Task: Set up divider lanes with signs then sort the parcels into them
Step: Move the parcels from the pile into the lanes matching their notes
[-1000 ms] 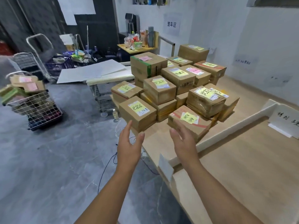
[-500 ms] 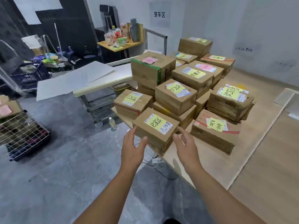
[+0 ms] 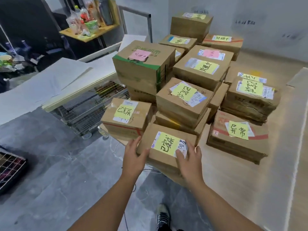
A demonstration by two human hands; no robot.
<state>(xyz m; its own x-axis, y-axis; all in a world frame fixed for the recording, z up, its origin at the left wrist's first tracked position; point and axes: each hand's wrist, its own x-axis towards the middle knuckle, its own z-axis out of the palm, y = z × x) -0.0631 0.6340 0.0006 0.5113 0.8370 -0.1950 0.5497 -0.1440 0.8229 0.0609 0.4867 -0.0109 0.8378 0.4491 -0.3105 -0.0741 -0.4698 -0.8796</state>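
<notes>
A pile of cardboard parcels with yellow and pink handwritten notes covers the wooden table [image 3: 233, 177]. The nearest parcel [image 3: 164, 144], with a yellow note on top, sits at the table's front corner. My left hand [image 3: 134, 157] grips its left side and my right hand [image 3: 189, 160] grips its right front corner, thumb on top. To its right lies a parcel with red tape [image 3: 236, 139]. A white divider strip [image 3: 296, 157] runs along the table at the right.
A wire cage cart [image 3: 93, 107] topped with white boards [image 3: 43, 87] stands left of the table. Another wire basket [image 3: 10, 167] is at the far left. A small cluttered table [image 3: 88, 33] stands at the back. Grey floor lies below, with my shoe [image 3: 162, 217] and cables.
My view moved closer to the pile. Both hands reached forward from open in the air and closed on the sides of the nearest parcel.
</notes>
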